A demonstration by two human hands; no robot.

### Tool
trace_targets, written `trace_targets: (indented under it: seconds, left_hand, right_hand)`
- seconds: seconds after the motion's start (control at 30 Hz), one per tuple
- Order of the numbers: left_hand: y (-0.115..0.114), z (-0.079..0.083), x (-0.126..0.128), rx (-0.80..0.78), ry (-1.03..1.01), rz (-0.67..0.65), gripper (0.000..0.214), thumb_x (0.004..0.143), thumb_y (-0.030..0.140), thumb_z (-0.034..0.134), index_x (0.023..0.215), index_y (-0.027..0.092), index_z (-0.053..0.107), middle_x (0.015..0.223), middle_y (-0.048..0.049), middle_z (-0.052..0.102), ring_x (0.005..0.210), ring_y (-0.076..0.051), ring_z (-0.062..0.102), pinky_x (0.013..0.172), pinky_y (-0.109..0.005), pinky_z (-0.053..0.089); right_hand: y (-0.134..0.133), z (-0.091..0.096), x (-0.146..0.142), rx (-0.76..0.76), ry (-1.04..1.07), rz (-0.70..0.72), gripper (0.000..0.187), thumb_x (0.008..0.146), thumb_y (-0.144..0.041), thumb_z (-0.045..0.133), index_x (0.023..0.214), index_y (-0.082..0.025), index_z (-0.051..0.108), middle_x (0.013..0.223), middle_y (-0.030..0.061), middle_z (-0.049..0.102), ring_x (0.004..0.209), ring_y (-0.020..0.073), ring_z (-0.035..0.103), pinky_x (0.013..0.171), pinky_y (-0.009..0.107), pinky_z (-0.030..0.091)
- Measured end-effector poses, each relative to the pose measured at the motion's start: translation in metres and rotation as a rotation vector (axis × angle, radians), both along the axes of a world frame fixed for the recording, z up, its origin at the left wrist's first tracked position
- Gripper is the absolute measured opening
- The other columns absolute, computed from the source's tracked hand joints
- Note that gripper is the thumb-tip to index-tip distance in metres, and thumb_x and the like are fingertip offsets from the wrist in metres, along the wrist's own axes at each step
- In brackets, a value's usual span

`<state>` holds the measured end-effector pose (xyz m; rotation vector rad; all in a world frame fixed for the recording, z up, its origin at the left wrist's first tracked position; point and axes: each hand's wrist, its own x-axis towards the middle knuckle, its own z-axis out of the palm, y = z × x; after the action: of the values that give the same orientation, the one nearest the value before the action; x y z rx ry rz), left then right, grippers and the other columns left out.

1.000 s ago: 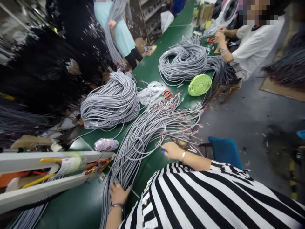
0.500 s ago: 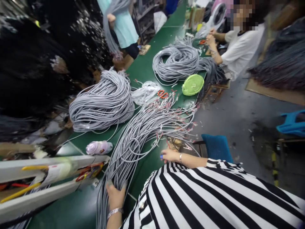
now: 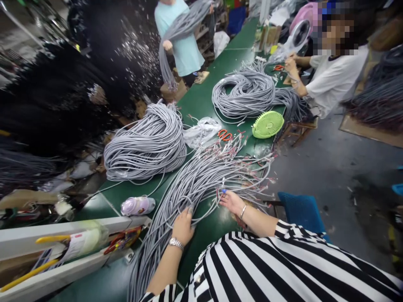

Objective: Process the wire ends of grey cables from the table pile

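A long bundle of grey cables (image 3: 189, 184) with red and white wire ends lies across the green table (image 3: 201, 94). My left hand (image 3: 182, 226), with a watch on the wrist, rests on the near side of the bundle, its fingers curled over a few cables. My right hand (image 3: 232, 202), with a bracelet on the wrist, lies at the bundle's right edge beside the stripped wire ends. Its fingers are stretched out, and a small blue thing shows at one fingertip. My striped sleeves fill the bottom of the view.
Two big grey cable coils (image 3: 146, 144) (image 3: 248, 92), a green fan (image 3: 267, 124), orange scissors (image 3: 224, 135), a plastic bag (image 3: 201, 129) and a lilac bottle (image 3: 137, 205) lie on the table. A seated person in white (image 3: 333, 79) works at the far right. Another in teal (image 3: 185, 42) holds cables. A blue stool (image 3: 299, 207) stands at my right.
My left hand has moved up along the bundle, from the near table edge to a spot close to my right hand. My right hand has shifted slightly forward, its fingers now stretched out.
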<state>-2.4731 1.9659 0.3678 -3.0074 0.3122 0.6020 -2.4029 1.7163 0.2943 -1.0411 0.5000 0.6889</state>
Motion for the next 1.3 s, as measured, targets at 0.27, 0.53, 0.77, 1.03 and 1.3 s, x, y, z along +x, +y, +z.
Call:
trace_targets:
  seconds: [0.27, 0.53, 0.77, 1.03, 1.3]
  left_hand:
    - [-0.02, 0.017, 0.02, -0.167, 0.115, 0.021, 0.029, 0.085, 0.032, 0.047, 0.094, 0.016, 0.07, 0.083, -0.0104, 0.07, 0.084, -0.027, 0.065, 0.082, -0.041, 0.047]
    - [0.011, 0.07, 0.043, -0.639, -0.442, 0.669, 0.045, 0.084, 0.053, 0.046, 0.09, 0.013, 0.065, 0.073, -0.0047, 0.068, 0.069, -0.02, 0.063, 0.065, -0.03, 0.052]
    - [-0.001, 0.038, 0.101, -0.414, -0.152, 0.365, 0.073, 0.074, 0.049, 0.062, 0.129, 0.003, 0.046, 0.13, -0.0239, 0.055, 0.121, -0.035, 0.054, 0.105, -0.047, 0.04]
    - [0.018, -0.005, -0.033, -0.333, -0.244, 0.413, 0.08, 0.082, 0.044, 0.048, 0.15, 0.013, 0.021, 0.144, -0.0162, 0.045, 0.14, -0.035, 0.034, 0.116, -0.051, 0.031]
    - [0.036, -0.021, -0.114, -0.425, -0.135, 0.557, 0.091, 0.075, 0.041, 0.061, 0.153, 0.034, 0.015, 0.144, -0.0043, 0.048, 0.135, -0.037, 0.042, 0.114, -0.055, 0.036]
  right_hand:
    - [-0.006, 0.017, 0.038, 0.098, -0.057, -0.008, 0.044, 0.087, -0.063, 0.041, 0.075, -0.022, 0.052, 0.068, 0.0031, 0.06, 0.057, 0.0133, 0.053, 0.045, 0.021, 0.037]
    - [0.03, 0.099, 0.11, 0.068, -0.498, 0.239, 0.043, 0.091, -0.06, 0.043, 0.096, -0.02, 0.055, 0.083, 0.0033, 0.063, 0.059, 0.009, 0.056, 0.048, 0.018, 0.045]
    - [0.005, 0.078, 0.18, -0.852, -0.579, 0.49, 0.033, 0.091, -0.042, 0.052, 0.106, -0.014, 0.06, 0.102, 0.012, 0.068, 0.094, 0.021, 0.065, 0.078, 0.027, 0.049]
    - [-0.161, 0.025, 0.164, -1.392, -0.396, 0.381, 0.034, 0.089, -0.026, 0.043, 0.11, -0.016, 0.067, 0.111, 0.0145, 0.068, 0.103, 0.0249, 0.06, 0.081, 0.029, 0.041]
    - [-0.19, -0.009, 0.196, -1.59, -0.315, 0.345, 0.042, 0.089, -0.026, 0.048, 0.128, -0.019, 0.06, 0.126, 0.0184, 0.055, 0.107, 0.0262, 0.055, 0.085, 0.032, 0.04]
